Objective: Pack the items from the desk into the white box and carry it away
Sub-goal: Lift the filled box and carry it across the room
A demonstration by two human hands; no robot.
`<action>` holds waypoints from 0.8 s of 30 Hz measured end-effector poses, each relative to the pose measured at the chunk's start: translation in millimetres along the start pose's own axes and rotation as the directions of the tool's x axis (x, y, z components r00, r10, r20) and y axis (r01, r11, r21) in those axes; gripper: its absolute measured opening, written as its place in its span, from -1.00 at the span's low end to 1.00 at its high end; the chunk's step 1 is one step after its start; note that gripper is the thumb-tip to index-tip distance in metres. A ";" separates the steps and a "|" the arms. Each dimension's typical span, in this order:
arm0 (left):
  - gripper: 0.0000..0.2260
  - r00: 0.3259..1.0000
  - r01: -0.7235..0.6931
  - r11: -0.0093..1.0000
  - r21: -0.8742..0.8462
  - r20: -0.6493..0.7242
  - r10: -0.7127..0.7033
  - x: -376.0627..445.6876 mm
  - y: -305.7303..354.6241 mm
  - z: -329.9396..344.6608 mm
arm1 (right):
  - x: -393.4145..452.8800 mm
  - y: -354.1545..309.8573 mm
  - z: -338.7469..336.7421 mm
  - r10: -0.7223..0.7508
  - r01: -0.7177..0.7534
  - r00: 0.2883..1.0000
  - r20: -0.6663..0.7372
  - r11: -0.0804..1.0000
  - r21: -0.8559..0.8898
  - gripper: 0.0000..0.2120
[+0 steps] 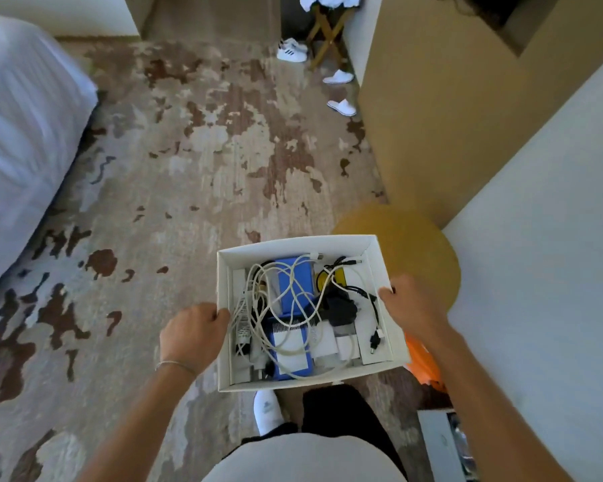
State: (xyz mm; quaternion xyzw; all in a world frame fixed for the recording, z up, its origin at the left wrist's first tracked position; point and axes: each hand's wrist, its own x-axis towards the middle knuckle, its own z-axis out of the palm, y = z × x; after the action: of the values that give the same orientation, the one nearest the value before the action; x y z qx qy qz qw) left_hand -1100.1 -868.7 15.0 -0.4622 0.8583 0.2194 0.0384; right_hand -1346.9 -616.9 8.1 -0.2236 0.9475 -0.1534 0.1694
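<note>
Two hands, left hand (192,328) and right hand (409,304), each grip clasping the white box (380,266) walls mid-frame; keep it level so loose cables (286,300) stay in.

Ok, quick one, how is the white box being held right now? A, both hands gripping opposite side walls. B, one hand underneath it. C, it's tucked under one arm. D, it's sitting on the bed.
A: the left hand grips the left wall of the white box and the right hand grips the right wall, above the carpet.
</note>
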 end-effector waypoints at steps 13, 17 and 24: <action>-0.62 0.992 0.045 0.995 0.089 0.112 -0.054 101.3 162.2 107.7 | 156.3 130.0 -30.0 0.101 -0.098 0.995 0.018 0.990 -0.104 -0.62; -0.65 0.979 0.086 0.993 0.085 0.176 -0.100 125.3 203.9 150.5 | 212.5 170.0 -27.9 0.077 -0.069 0.994 0.073 0.992 -0.108 -0.59; -0.59 0.965 0.113 0.986 0.121 0.223 -0.138 170.8 257.9 219.6 | 295.2 230.2 -9.8 0.091 -0.067 0.986 0.140 0.983 -0.170 -0.59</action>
State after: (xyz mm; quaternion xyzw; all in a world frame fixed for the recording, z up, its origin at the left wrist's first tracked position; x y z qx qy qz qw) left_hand -1436.5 -788.0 -140.7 -0.4844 0.8275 0.2224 0.1765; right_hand -1685.1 -558.9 -142.0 -0.2096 0.9500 -0.0507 0.2256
